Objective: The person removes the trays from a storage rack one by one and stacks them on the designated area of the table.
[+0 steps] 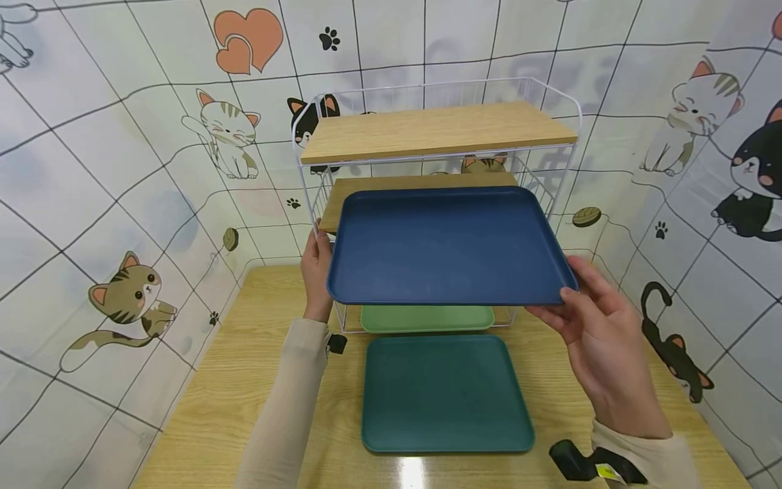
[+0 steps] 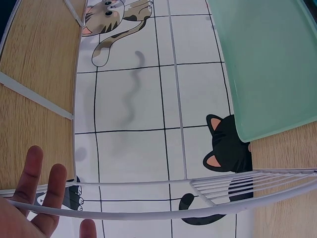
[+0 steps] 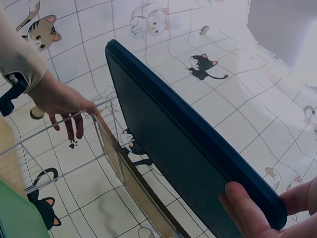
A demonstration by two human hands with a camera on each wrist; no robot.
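My right hand (image 1: 601,339) pinches the near right corner of a dark blue tray (image 1: 449,248), thumb on one face and fingers on the other. The tray is held up in front of the middle board (image 1: 366,185) of a white wire rack (image 1: 577,129). My left hand (image 1: 316,275) holds the rack's left side at the middle level. In the left wrist view, its fingers (image 2: 54,186) reach past a white wire beside the board; its thumb is hidden there. A light green tray (image 1: 427,319) lies on the rack's bottom level, partly covered by the blue tray.
A dark green tray (image 1: 449,394) lies on the wooden table (image 1: 201,414) in front of the rack. The rack's top level carries a wooden board (image 1: 440,129). Tiled walls (image 1: 153,224) with cat drawings enclose the table at the back and sides.
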